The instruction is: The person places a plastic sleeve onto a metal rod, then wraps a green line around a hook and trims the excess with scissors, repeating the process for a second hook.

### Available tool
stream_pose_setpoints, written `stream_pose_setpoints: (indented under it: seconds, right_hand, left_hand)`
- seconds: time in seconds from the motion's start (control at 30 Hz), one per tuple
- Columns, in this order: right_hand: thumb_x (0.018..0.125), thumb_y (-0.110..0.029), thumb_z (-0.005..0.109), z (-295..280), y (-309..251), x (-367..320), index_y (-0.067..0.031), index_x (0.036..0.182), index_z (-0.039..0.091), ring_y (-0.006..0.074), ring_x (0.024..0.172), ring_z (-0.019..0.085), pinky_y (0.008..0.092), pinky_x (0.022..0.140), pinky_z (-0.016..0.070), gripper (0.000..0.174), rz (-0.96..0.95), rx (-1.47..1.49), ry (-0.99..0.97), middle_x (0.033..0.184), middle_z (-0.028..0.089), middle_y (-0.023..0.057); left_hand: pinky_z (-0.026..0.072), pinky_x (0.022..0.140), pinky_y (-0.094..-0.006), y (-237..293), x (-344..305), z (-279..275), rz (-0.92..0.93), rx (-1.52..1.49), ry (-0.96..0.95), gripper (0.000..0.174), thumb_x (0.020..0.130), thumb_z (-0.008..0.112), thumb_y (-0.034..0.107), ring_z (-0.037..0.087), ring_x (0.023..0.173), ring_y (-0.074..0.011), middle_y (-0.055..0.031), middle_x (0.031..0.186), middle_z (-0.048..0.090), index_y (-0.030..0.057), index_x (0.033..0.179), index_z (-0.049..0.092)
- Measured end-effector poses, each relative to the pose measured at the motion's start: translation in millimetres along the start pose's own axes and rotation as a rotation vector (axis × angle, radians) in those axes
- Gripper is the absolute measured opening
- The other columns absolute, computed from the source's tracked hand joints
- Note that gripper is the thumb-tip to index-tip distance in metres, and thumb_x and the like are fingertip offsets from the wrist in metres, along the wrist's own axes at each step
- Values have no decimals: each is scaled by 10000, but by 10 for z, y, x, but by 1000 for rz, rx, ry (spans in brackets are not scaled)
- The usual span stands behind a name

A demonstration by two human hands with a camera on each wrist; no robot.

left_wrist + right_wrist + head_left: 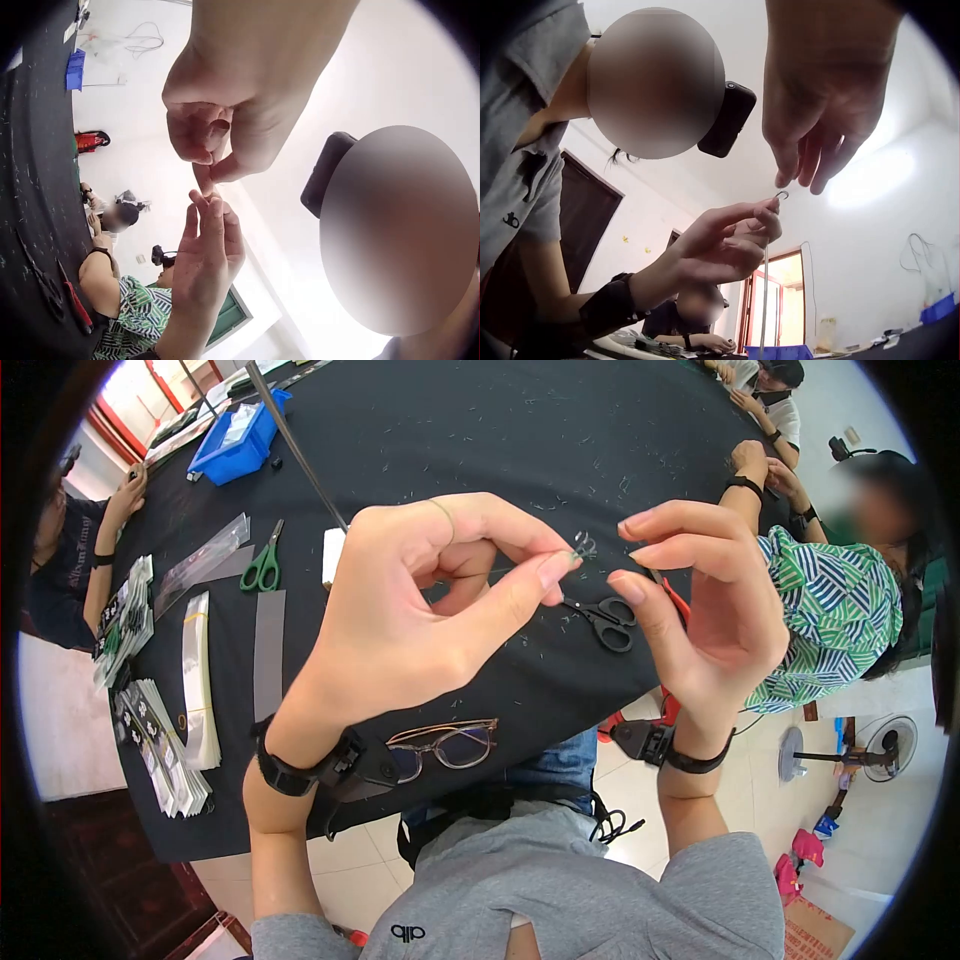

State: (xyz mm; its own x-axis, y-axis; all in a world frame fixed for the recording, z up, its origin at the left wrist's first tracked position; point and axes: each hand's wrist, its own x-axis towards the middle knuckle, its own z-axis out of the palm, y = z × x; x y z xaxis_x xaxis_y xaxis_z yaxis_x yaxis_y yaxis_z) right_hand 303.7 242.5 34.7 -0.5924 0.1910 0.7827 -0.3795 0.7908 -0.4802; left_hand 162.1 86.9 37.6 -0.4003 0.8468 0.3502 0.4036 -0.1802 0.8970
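Observation:
My left hand [410,610] pinches small curved metal fish hooks [585,544] between thumb and index fingertip, with a bit of green at their base. In the right wrist view, one hook [782,195] sticks up from those fingertips. Just to the right, my right hand [705,595] is raised with fingers loosely bent, thumb and fingertips apart from each other. It hovers close by the hooks, and nothing shows between its fingers. Black scissors [608,624] lie on the black-covered table [450,450] beneath the hands. A red-handled tool [75,304] lies beside them, partly hidden behind my right hand in the head view.
Green-handled scissors [264,567], a grey strip [269,650], clear plastic sleeves [199,680] and stacked packets [160,745] lie at the left. Eyeglasses [460,745] rest near the front edge. A metal rod [300,450] and blue bin [240,450] stand farther back. Other people sit around the table.

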Motion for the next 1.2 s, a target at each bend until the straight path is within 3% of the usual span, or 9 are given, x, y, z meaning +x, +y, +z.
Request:
stream_pose_setpoints:
  seconds: [0.23,0.5,0.57,0.87,0.93,1.0,1.07,1.13,1.2]
  right_hand:
    - [747,84,710,127,-14,-84,62,965,581,206,897,589,300,787,494,254,67,93,22,981,575,171]
    - [762,80,700,190,-25,-75,57,938,588,173,849,568,272,740,477,209,63,98,30,936,581,149]
    - [704,34,762,227,-14,-55,18,860,624,179,717,618,258,632,499,209,50,95,118,816,633,113]
    - [714,58,732,260,-66,-115,15,856,618,203,697,614,265,617,490,187,44,21,154,800,624,107]
    - [710,62,732,208,-69,-169,16,856,618,201,697,614,265,619,489,191,23,7,169,801,625,107]
    - [722,69,720,98,-10,-245,27,853,611,202,711,613,255,643,484,175,24,-27,201,822,627,118]
    - [764,42,698,-34,157,-372,24,861,604,200,732,616,251,678,481,136,236,-90,291,838,622,115]
    - [808,-6,675,-227,403,-535,12,876,594,216,757,616,279,697,485,107,370,-464,128,852,613,111]
    - [827,-120,683,-361,704,-849,-11,944,573,302,891,552,388,783,448,194,439,-739,-30,944,567,131]
  left_hand:
    - [250,445,-157,-10,-1,81,233,164,78,122,803,642,-64,356,458,17,-40,745,672,-16,910,675]
    - [267,446,-166,-9,-4,110,289,189,102,178,761,652,-93,350,433,5,-31,723,666,-5,913,677]
    - [274,447,-171,4,-10,117,288,206,107,186,754,655,-96,352,431,1,-28,710,662,-5,915,677]
    - [268,447,-162,-15,-1,103,321,243,77,163,772,654,-79,357,433,8,-24,702,661,-7,917,676]
    - [270,454,-154,35,-4,131,92,198,144,120,814,636,-50,362,454,25,-21,708,663,-10,920,675]
    - [271,461,-144,15,0,96,55,199,136,86,858,624,-4,391,481,36,-23,725,668,-13,926,675]
    - [278,468,-136,84,15,56,-58,147,197,88,874,627,29,433,504,31,-30,731,669,-14,934,675]
    - [310,466,-134,152,-21,-7,-70,121,183,101,882,629,54,504,548,10,-48,748,674,-16,940,673]
    - [346,463,-141,204,-100,-32,-191,16,139,102,883,626,59,556,587,-12,-68,767,678,-15,938,670]
